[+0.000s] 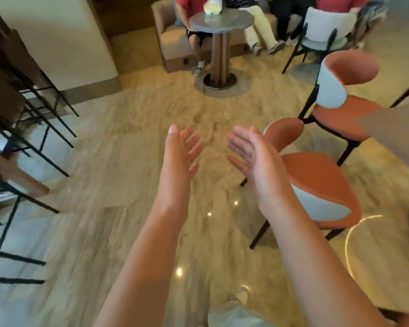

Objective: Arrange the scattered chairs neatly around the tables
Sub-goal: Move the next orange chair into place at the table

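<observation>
Reaching forward, the left hand (183, 147) and right hand (248, 154) hold nothing, fingers spread. The nearest orange chair (316, 182) stands on the floor (128, 161) beside the right hand; it looks rigid, probably light, best gripped by its backrest.

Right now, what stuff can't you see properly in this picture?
- Near orange chair: the right hand covers part of its backrest, head view.
- Table on the right: cut off by the frame edge and blurred.
- Bag on the round table: cut by the top edge, contents unclear.
- Dark stools: partly outside the left edge.
- Left hand: open, holding nothing.
</observation>
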### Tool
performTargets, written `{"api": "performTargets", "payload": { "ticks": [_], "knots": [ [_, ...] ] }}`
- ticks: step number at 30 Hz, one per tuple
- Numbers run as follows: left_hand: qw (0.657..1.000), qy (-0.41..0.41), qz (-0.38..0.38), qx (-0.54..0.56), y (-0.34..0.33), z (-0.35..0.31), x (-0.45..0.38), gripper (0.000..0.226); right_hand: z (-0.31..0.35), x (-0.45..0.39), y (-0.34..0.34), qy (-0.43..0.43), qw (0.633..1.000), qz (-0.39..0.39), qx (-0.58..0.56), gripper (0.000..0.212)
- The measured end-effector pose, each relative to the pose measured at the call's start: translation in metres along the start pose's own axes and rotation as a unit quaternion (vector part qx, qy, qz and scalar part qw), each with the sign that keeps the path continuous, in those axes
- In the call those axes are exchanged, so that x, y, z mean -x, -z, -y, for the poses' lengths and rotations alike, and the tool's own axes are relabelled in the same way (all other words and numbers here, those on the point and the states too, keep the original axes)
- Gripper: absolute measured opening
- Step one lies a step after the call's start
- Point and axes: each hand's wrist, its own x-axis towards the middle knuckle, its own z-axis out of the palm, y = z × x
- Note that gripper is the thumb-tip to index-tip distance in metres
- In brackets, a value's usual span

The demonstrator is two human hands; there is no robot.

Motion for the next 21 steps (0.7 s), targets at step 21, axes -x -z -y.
{"api": "performTargets", "payload": {
  "ticks": [21],
  "knots": [
    [0.92,0.074,0.385,-0.001,-0.306,0.028,-0.115,0.061,0.097,-0.043,0.223,0.115,0.903,-0.412,-0.038,0.039]
  ]
}}
